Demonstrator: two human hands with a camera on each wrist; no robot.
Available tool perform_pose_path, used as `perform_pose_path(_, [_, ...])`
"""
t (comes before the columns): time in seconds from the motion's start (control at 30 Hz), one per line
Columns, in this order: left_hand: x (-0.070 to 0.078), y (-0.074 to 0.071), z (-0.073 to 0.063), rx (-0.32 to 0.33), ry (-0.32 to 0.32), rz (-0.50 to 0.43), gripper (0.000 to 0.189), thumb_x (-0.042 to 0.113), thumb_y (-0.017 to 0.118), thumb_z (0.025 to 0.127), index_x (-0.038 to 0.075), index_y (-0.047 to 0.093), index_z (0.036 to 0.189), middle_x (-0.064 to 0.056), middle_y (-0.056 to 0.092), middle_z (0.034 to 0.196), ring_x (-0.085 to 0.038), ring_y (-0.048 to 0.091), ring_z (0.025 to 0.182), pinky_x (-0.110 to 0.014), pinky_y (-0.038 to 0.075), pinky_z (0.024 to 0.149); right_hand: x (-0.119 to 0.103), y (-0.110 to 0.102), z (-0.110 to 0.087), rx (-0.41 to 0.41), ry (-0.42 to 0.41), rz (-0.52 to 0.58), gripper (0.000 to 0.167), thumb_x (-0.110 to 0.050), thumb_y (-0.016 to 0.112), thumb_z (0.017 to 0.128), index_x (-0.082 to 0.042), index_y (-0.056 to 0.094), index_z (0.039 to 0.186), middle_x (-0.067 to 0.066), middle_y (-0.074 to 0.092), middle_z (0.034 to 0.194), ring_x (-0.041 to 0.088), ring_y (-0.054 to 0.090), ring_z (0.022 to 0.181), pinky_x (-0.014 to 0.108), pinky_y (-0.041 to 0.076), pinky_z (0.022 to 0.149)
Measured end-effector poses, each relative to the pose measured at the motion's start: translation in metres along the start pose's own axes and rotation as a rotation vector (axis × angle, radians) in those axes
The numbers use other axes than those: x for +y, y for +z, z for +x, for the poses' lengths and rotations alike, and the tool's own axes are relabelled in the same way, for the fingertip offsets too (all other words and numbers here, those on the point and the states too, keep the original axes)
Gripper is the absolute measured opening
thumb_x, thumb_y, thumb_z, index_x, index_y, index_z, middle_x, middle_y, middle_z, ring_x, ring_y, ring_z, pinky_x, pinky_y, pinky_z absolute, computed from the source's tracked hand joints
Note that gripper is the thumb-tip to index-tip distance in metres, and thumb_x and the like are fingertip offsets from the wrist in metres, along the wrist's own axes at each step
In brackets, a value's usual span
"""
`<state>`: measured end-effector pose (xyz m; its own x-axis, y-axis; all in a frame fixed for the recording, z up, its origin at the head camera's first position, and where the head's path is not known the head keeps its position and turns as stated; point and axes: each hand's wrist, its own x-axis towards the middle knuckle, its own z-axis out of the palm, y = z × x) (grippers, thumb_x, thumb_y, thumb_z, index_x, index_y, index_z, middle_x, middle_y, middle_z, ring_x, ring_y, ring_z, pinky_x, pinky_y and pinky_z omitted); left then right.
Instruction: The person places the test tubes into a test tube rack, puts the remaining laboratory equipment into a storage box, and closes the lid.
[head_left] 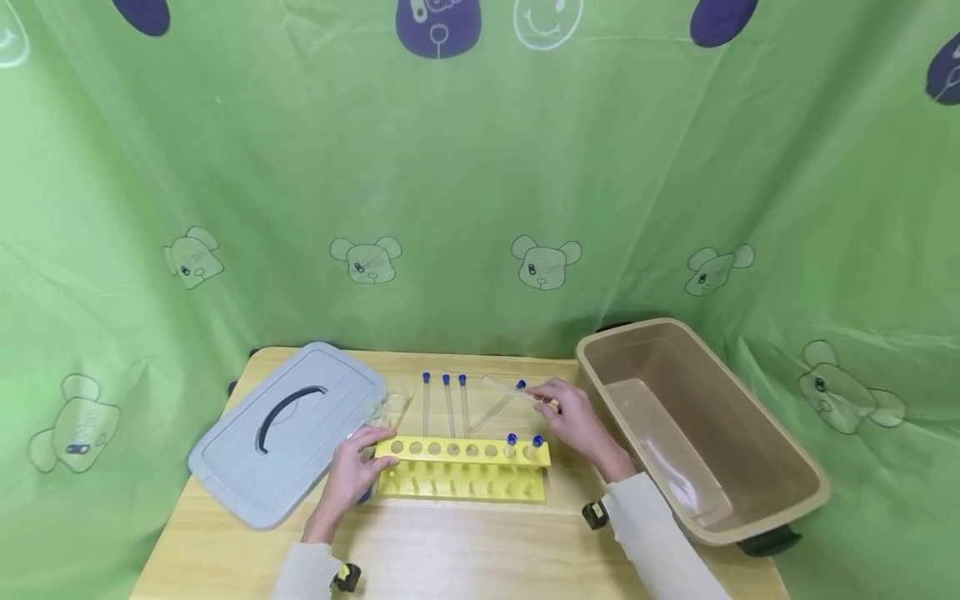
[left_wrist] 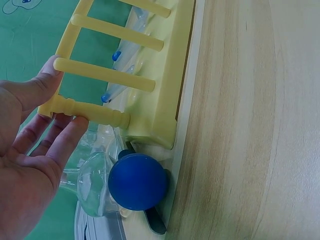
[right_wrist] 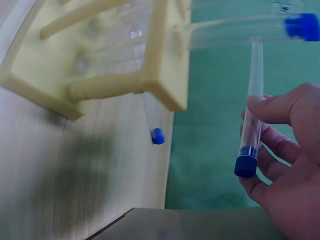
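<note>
My left hand [head_left: 351, 468] grips the left end of a yellow test tube rack [head_left: 472, 451], thumb and fingers around its upper bar. At the rack's right end stand two test tubes with blue caps [head_left: 512, 439]. My right hand [head_left: 576, 421], behind that end, pinches a clear test tube [right_wrist: 255, 90] between thumb and fingers. Its blue cap [right_wrist: 246, 166] points toward the palm side, and the tube looks see-through. Behind the rack lie several more blue-capped test tubes [head_left: 448, 404], one slanting close to my right hand.
Left on the wooden table [head_left: 450, 550] lies a grey lid [head_left: 307, 442] with a black handle. Clear glassware [left_wrist: 95, 185] and a blue ball-shaped thing [left_wrist: 138, 181] sit by the rack's left end. A brown bin [head_left: 667, 375] stands at the right. Green curtain [head_left: 465, 167] hangs behind.
</note>
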<state>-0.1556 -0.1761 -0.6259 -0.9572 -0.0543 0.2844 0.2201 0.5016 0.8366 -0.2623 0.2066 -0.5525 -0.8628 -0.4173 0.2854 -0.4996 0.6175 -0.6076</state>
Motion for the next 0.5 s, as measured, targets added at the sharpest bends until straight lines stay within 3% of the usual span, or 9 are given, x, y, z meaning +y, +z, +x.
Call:
perform_pose_path(0.27, [0.000,-0.001,-0.001,0.004,0.009,0.003,0.045,0.005,0.092,0.070,0.001,0.076,0.112,-0.004,0.074,0.112,-0.033,0.067,0.110,-0.052,0.051,0.103,-0.015,-0.011,-0.015,0.172,-0.057,0.031,0.030,0.003,0.083,0.081,-0.005,0.077,0.109,0.007,0.074,0.107,0.019,0.069,0.083,0.027,0.062,0.070])
perform_pose_path(0.5, [-0.001,0.001,-0.001,0.002,0.004,0.004,0.046,0.006,0.091,0.070,0.002,0.076,0.113,-0.004,0.074,0.113,-0.032,0.067,0.110,-0.051,0.051,0.103,-0.036,-0.026,-0.024,0.219,-0.055,0.062,0.026,0.001,0.084,0.082,-0.006,0.078,0.106,0.005,0.074,0.104,0.016,0.069,0.080,0.027,0.061,0.070])
